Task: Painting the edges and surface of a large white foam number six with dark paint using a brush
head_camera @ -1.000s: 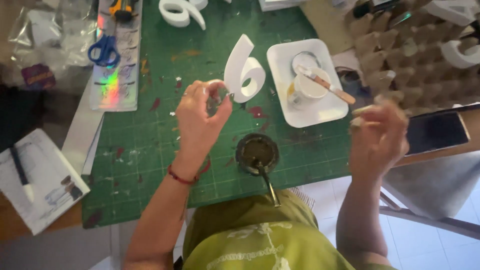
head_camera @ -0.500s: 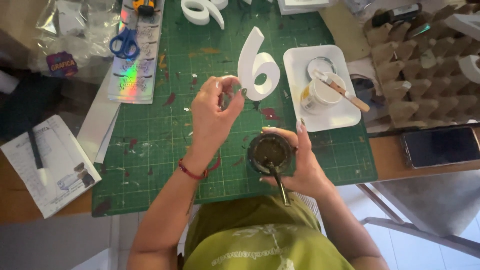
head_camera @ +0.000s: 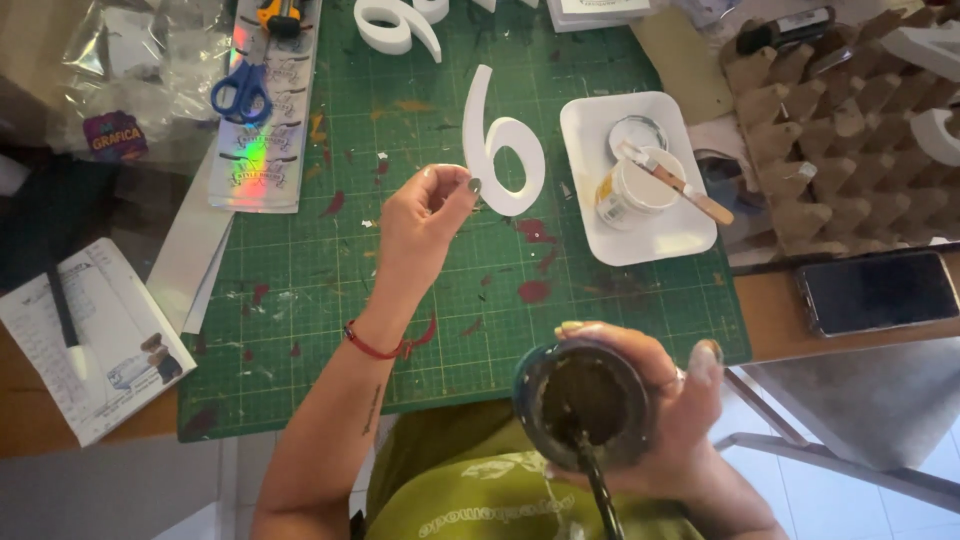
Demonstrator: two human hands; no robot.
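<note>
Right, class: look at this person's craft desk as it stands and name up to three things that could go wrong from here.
1. The right hand holds a dark cup with a straw past the table edge, above the lap; tipping it could spill.
2. The open paint pot has a brush resting across it, which a passing hand might knock off the white tray.
3. The phone lies near the paint and could get splashed.
</note>
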